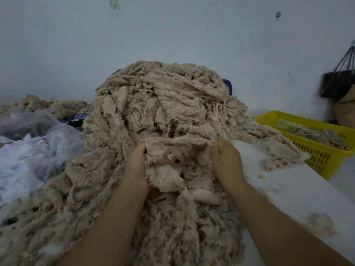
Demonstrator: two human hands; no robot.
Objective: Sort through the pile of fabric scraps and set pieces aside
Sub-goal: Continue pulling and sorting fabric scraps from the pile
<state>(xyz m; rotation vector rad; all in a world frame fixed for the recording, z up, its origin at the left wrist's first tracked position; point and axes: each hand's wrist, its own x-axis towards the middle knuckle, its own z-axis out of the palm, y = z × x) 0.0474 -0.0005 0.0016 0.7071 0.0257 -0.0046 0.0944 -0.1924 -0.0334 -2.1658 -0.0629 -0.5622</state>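
Beige fleecy scraps tower in a pile (169, 104) on the counter (288, 189); left hand (135, 167) and right hand (227, 162) hold one piece (172, 150) in a closed grip. The yellow basket (322, 160) holds few; most sorting seems left.

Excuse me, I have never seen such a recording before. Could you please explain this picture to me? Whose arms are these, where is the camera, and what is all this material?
There is no machine here. A person works with bare hands. The single picture comes from a camera worn on the head, looking forward and down, so both arms enter from the bottom edge.

The left hand and the right hand each grip one fuzzy beige scrap, holding it stretched between them. Behind it rises a big pile of scraps on a white table.

On the right stands a yellow basket with some scraps inside. On the left lies clear plastic sheeting. A black bag hangs by the wall.
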